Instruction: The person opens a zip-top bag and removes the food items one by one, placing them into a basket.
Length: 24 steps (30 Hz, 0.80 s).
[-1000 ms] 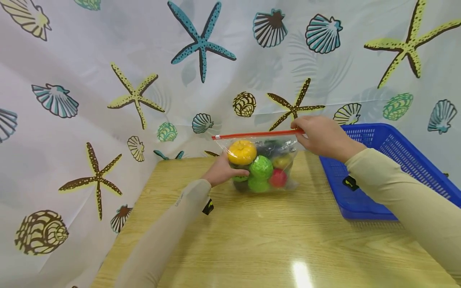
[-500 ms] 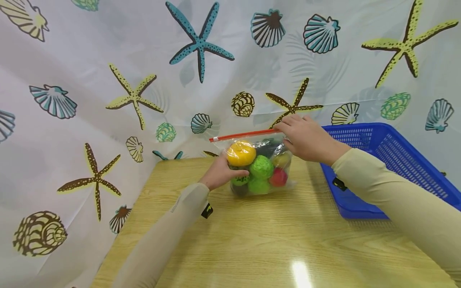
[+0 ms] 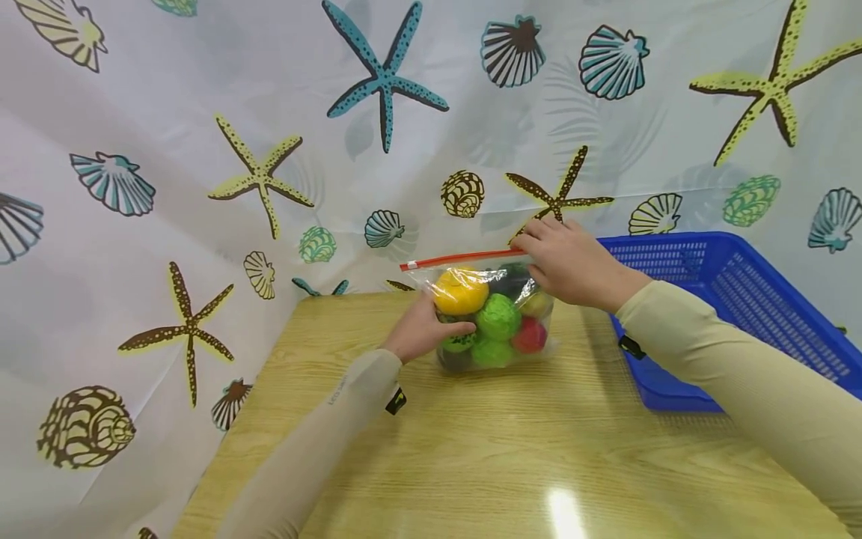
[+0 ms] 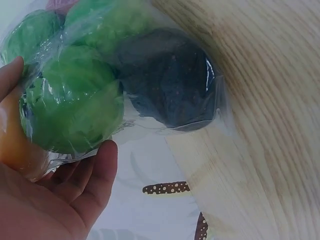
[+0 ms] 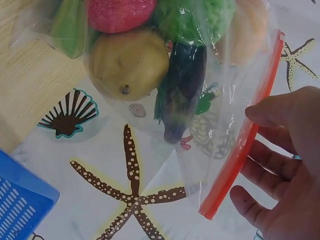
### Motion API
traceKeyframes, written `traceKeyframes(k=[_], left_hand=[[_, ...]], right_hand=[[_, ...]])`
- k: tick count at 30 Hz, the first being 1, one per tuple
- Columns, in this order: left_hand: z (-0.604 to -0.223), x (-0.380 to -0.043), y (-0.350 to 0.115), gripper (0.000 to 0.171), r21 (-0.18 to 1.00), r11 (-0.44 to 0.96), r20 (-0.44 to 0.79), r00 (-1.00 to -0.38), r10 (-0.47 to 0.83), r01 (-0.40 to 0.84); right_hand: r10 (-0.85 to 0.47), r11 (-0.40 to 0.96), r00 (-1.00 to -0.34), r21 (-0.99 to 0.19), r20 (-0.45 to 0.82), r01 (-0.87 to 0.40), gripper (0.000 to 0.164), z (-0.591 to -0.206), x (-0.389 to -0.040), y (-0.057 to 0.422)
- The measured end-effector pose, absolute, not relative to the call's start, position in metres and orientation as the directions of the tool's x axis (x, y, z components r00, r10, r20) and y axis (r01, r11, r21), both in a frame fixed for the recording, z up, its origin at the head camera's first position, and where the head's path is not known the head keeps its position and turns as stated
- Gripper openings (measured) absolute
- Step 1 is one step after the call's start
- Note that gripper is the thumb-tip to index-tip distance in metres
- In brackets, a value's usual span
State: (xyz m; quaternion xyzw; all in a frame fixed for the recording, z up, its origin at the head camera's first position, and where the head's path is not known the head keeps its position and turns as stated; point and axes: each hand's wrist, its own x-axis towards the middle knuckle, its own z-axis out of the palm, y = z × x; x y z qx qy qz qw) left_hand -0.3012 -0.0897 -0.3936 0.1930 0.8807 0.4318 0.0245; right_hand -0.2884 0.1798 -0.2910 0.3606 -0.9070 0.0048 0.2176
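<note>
A clear zip bag [image 3: 481, 268] stands near the back of the table, filled with toy fruit and vegetables. Through the plastic show a yellow pumpkin [image 3: 461, 290], a green ball-shaped vegetable [image 3: 499, 317], a red piece [image 3: 530, 335] and, in the right wrist view, an eggplant [image 5: 184, 90]. My left hand [image 3: 419, 329] grips the bag's left side, thumb in front and fingers behind. With thumb and fingers, my right hand [image 3: 569, 262] pinches the red zip strip [image 5: 242, 140] along the top. The white slider [image 3: 412, 265] sits at the strip's left end.
On the right of the wooden table [image 3: 471, 449] is a blue perforated basket [image 3: 680, 397], partly behind my right forearm. A white cloth [image 3: 269, 75] printed with shells and starfish hangs at the back and left.
My right hand has slid left along the red strip, away from its right end. The left hand keeps its grip; the slider stays at the left end.
</note>
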Motion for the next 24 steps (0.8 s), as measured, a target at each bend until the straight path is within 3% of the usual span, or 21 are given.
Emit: traceKeyframes(k=[3,11,19,24], left_hand=[[-0.394,-0.301,-0.088,0.107,0.761,0.570,0.110,-0.928,0.357,0.310],[-0.394,-0.301,-0.085,0.094,0.759,0.585,0.092,-0.937,0.338,0.286],[-0.394,-0.298,-0.081,0.083,0.777,0.563,0.102,-0.938,0.332,0.283],[-0.393,-0.294,-0.076,0.080,0.770,0.577,0.091,-0.943,0.320,0.270]], right_hand=[[-0.659,0.734,-0.624,0.179,0.420,-0.655,0.029,-0.291,-0.286,0.179],[-0.670,0.731,-0.621,0.215,0.408,-0.648,0.031,-0.291,-0.281,0.175],[-0.709,0.682,-0.525,0.268,0.470,-0.681,0.024,-0.294,-0.280,0.175],[-0.720,0.667,-0.501,0.277,0.481,-0.692,0.020,-0.296,-0.279,0.177]])
